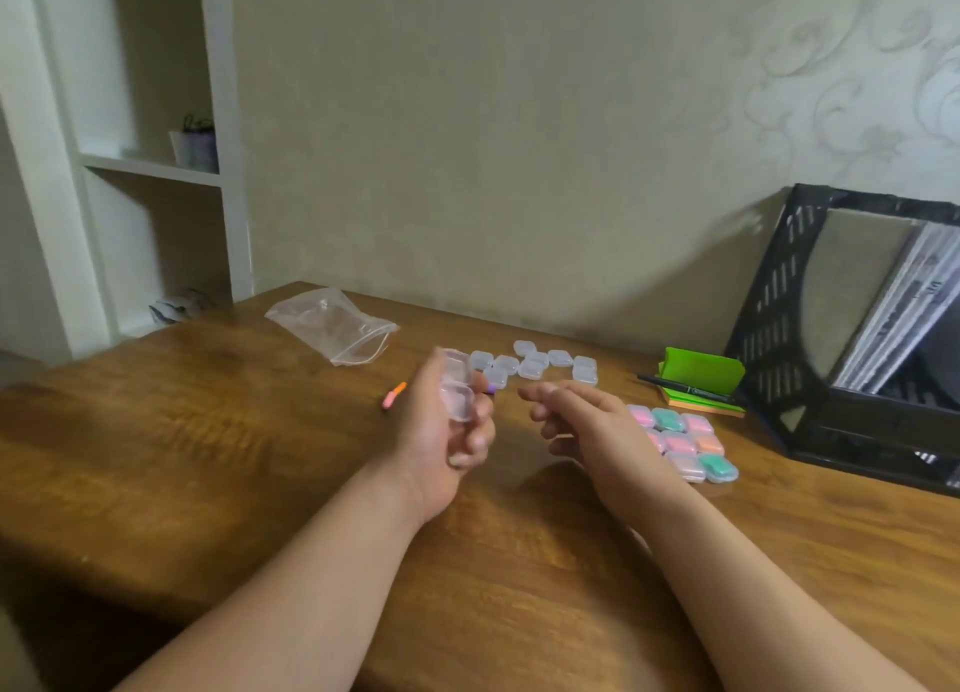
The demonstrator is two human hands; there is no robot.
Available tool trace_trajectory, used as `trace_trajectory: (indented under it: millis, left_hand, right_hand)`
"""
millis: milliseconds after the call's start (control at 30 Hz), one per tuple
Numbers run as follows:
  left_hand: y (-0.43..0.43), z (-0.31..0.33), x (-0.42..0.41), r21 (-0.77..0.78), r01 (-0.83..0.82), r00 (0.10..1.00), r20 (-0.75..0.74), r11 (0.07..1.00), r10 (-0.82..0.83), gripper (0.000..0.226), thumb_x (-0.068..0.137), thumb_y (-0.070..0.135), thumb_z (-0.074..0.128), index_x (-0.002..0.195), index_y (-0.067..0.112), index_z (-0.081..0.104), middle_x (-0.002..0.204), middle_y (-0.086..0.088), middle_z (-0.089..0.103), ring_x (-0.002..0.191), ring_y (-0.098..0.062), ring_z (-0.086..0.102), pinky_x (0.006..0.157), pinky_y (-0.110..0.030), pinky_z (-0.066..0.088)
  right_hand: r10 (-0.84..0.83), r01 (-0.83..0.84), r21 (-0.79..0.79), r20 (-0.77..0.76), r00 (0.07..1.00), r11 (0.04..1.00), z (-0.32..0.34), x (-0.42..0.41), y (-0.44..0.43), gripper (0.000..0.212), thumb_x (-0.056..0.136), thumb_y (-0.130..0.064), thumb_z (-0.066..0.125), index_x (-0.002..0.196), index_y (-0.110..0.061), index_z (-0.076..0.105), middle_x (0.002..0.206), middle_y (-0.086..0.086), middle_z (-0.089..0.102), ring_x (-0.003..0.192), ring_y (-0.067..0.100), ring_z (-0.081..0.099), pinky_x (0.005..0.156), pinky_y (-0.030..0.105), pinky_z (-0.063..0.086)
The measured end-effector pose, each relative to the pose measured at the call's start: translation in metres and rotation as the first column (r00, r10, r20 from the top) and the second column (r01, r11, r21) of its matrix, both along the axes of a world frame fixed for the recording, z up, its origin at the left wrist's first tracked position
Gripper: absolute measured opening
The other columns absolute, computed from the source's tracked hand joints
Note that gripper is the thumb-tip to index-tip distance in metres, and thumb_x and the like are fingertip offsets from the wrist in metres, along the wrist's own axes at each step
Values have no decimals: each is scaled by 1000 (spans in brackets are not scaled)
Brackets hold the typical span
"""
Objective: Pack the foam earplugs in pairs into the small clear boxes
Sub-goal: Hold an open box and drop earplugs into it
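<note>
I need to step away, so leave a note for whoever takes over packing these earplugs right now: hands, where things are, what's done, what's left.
Left hand holds an open clear box that looks empty.
Right hand is open and holds nothing.
Empty boxes are clustered behind the hands. Filled boxes sit closed by the right hand.
Orange-pink earplugs lie left of the left hand. A purple earplug peeks out behind it.
Done: the coloured group is packed.
Left: fill the held box, then the empties.
</note>
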State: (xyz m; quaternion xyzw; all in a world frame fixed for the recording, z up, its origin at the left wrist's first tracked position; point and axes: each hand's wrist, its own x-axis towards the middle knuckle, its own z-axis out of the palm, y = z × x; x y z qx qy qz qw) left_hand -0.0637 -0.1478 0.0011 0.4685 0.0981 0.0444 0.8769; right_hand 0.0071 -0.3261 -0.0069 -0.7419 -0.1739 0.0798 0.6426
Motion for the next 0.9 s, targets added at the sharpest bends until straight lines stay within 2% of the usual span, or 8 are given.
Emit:
trace_trajectory:
  millis: [100,167,367,467,567,667,800,900]
  left_hand:
    - [15,-1,5,-265,-196,981,-37,944,193,49,109,51,40,84,14,60,63,-2,49,43,-15,36,40,-22,18]
    - [19,-2,6,-349,-241,970,-66,906,232,44,107,46,41,83,13,59,64,-2,49,45,-15,36,40,-23,20]
    - [24,-5,4,-405,-279,960,-94,870,264,41,107,44,41,88,13,60,64,-3,51,45,-15,39,41,-25,24]
    - [25,-6,4,-429,-289,957,-106,856,270,41,107,46,42,90,13,61,65,-4,52,47,-15,40,44,-26,24]
    - [23,-6,3,-439,-290,957,-109,851,270,41,107,45,42,90,13,62,65,-4,54,47,-15,41,45,-26,24]
    - [23,-6,5,-412,-284,959,-104,866,265,41,107,45,42,90,13,61,66,-4,53,47,-16,41,43,-26,25]
    - [21,-5,7,-384,-221,975,-73,897,209,43,107,41,40,81,12,59,66,-4,52,46,-16,40,41,-25,24]
    - [17,-4,7,-369,-133,991,-58,920,120,43,108,41,42,83,12,60,68,-5,54,49,-16,44,43,-24,26]
  right_hand:
    - [-109,123,-180,85,990,976,-3,2,3,23,107,-42,62,113,-27,79,103,-3,75,97,16,68,82,30,55]
    - [-126,154,-233,129,984,960,-4,5,9,19,108,-38,63,115,-26,76,104,-4,75,99,16,69,81,28,57]
    - [22,86,-532,192,981,842,3,29,40,18,108,-26,64,122,-30,74,119,-10,69,102,6,65,72,15,47]
    - [-13,110,-525,185,983,844,4,37,57,18,106,-25,67,123,-28,73,118,-7,69,98,5,64,68,16,46]
    - [-65,174,-462,241,968,870,-4,36,71,14,103,-33,70,117,-29,72,112,-9,71,94,5,65,73,22,51]
    - [-3,226,-570,364,931,790,-11,33,79,16,101,-43,71,112,-32,71,103,-12,70,89,5,64,75,27,56]
    - [30,294,-615,461,887,732,-12,30,80,13,102,-39,68,111,-30,72,103,-10,71,84,4,61,69,27,53]
    - [-13,256,-549,406,914,795,-10,30,75,12,102,-35,69,111,-29,72,103,-9,72,87,5,64,73,26,54]
